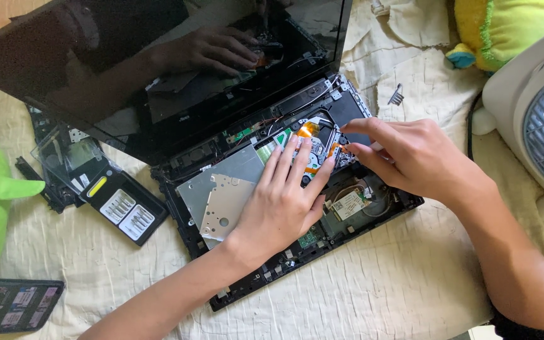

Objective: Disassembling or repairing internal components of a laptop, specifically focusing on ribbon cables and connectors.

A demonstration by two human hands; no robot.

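Disassembly well advanced: laptop [297,189] lies on the bedsheet [398,283] with top cover removed, left hand [284,201] pressed flat and empty on its metal plate [221,195], right hand [404,154] pinching the orange ribbon cable [334,150].

The left hand [284,201] is pressing flat on the opened laptop [297,189]; the right hand [410,154] is pinching an orange ribbon cable [334,150] inside it.

Laptop screen [158,63] – dark, glossy, tilted back at upper left, reflecting a hand. Phone screen [11,305] lit at lower left corner, small coloured tiles. White rectangular label [349,204] on a card inside the opened laptop base [247,286] – right of centre.
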